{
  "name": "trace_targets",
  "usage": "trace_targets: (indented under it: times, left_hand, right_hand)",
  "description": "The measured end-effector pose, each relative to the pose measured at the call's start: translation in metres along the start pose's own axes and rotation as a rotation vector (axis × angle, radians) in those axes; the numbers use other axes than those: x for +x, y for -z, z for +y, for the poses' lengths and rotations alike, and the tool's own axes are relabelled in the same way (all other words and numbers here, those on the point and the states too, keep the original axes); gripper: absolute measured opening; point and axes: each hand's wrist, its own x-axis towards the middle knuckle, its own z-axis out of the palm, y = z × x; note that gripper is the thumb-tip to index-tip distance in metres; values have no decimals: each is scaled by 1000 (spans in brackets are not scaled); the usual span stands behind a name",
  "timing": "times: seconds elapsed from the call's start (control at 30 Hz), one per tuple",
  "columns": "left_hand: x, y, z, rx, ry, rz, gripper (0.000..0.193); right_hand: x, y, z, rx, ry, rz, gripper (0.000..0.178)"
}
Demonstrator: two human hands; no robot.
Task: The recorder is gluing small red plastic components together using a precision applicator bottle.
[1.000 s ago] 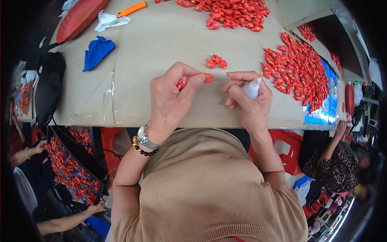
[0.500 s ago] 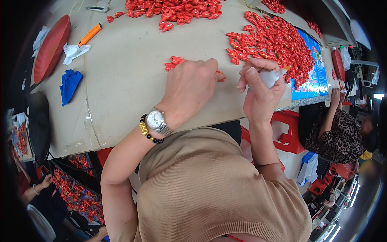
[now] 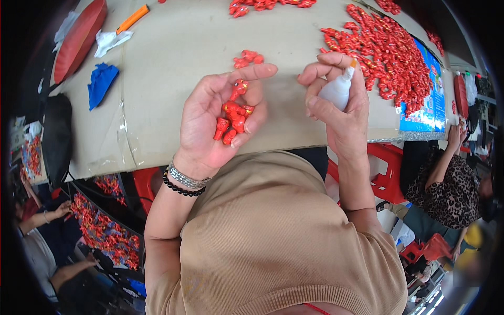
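Note:
My left hand (image 3: 198,123) is turned palm up, its fingers curled around several small glossy red figurines (image 3: 234,116) with gold touches. The figurine nearest the fingertips shows a small dark eye. In my right hand (image 3: 347,126) is a white squeeze bottle (image 3: 336,93), its orange tip pointing up and away from me. Just beyond the left fingertips, a few loose red figurines (image 3: 247,58) lie on the cardboard-covered table (image 3: 152,94).
A large heap of red figurines (image 3: 391,60) covers the right side, partly over a blue printed sheet (image 3: 420,118). At left lie a blue scrap (image 3: 101,84), white tissue (image 3: 111,42), an orange tool (image 3: 132,18) and a red dish (image 3: 79,42). Other people sit on both sides.
My left hand has turned from palm down to palm up, showing the figurines in it. The right hand still holds the bottle, now tipped more upright. The view has shifted slightly.

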Motion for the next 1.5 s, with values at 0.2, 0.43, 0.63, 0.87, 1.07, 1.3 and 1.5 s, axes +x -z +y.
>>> trace_targets:
  times: [0.2, 0.43, 0.63, 0.87, 1.07, 1.3, 1.5]
  left_hand:
    - [-19, 22, -7, -43, -50, -72, 36]
    - [-30, 41, -12, -102, -100, -99, 30]
    - [-34, 33, -10, -175, -102, -26, 26]
    - [-34, 37, -14, -220, -117, -30, 23]
    - [-36, 33, -14, -217, -85, 50, 27]
    - [-34, 32, -15, -172, -65, 88, 36]
    - [-34, 31, -15, -162, -60, 94, 37]
  right_hand:
    - [-1, -20, 5, -46, 42, -160, 48]
    - [3, -16, -3, -688, 382, -198, 31]
    - [-5, -20, 1, -399, 476, 53, 35]
    - [-4, -17, -3, -538, 681, -6, 31]
    - [-6, -19, -3, -595, 714, -41, 29]
    - [-4, -20, 4, -648, 720, -80, 29]
    - [-3, -23, 6, -662, 760, -60, 28]
